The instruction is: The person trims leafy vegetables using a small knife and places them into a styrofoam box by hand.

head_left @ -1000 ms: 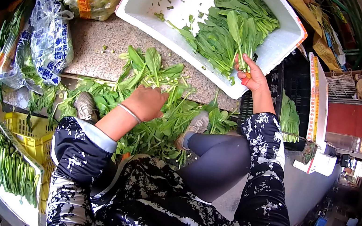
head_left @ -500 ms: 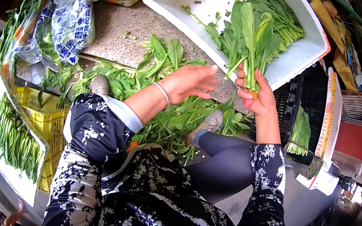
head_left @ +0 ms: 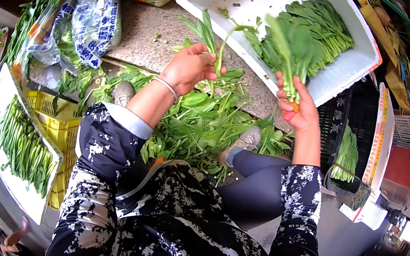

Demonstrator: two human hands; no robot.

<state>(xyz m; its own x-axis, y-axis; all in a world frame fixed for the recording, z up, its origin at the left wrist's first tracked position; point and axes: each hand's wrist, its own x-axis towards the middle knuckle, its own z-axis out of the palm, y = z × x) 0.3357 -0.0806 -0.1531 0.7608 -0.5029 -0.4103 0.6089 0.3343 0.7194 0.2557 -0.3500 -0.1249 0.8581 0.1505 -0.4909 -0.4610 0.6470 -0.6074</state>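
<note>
My left hand (head_left: 188,68), with a bangle on its wrist, pinches a thin leafy green stem (head_left: 219,58) whose leaves point up and away. In my right hand (head_left: 301,110) is a bunch of leafy greens (head_left: 291,48), gripped by its stems with the leaves over the white foam box (head_left: 209,0). Something small and orange (head_left: 294,107) shows at the right fingers; I cannot make out what it is. More greens lie stacked (head_left: 332,33) inside the box. Between my feet spreads a pile of loose leaves (head_left: 200,122).
Plastic bags of vegetables (head_left: 97,14) sit at the far left. A foam tray of green stalks (head_left: 25,145) and a yellow crate (head_left: 70,133) stand on my left. To the right is a black crate (head_left: 333,116) with bundled greens (head_left: 346,156).
My left hand, empty and spread before, has moved left and now pinches a stem. The right hand still holds its bunch and has shifted slightly right. The whole view has shifted a little.
</note>
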